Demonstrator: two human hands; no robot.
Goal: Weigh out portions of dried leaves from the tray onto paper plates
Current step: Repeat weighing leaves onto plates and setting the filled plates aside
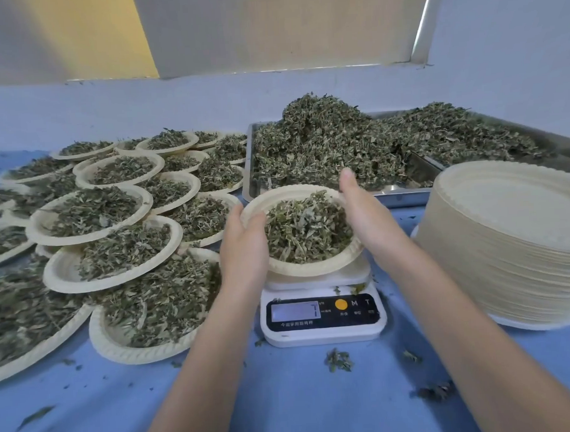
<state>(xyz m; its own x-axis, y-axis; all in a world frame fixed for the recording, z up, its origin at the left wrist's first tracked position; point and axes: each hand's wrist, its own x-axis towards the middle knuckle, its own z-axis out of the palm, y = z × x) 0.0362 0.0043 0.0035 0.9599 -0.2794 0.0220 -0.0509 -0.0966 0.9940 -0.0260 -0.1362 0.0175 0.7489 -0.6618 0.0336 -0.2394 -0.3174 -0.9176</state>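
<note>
nearest on the blue cloth [286, 397] sits one white scale [323, 316], its display unreadable. just above its platform, the left hand [244, 247] and right hand [364, 211] cup opposite rims of a paper plate [289, 268] heaped with dried leaves [306, 229]; fingers curl under the edges. keeping it level and moving slowly should stop leaves sliding off. left, well over a dozen filled plates [112, 225] overlap; right, one tall stack of empty plates [516, 236]. behind lies one metal tray [567, 154] still heaped with loose leaves.
</note>
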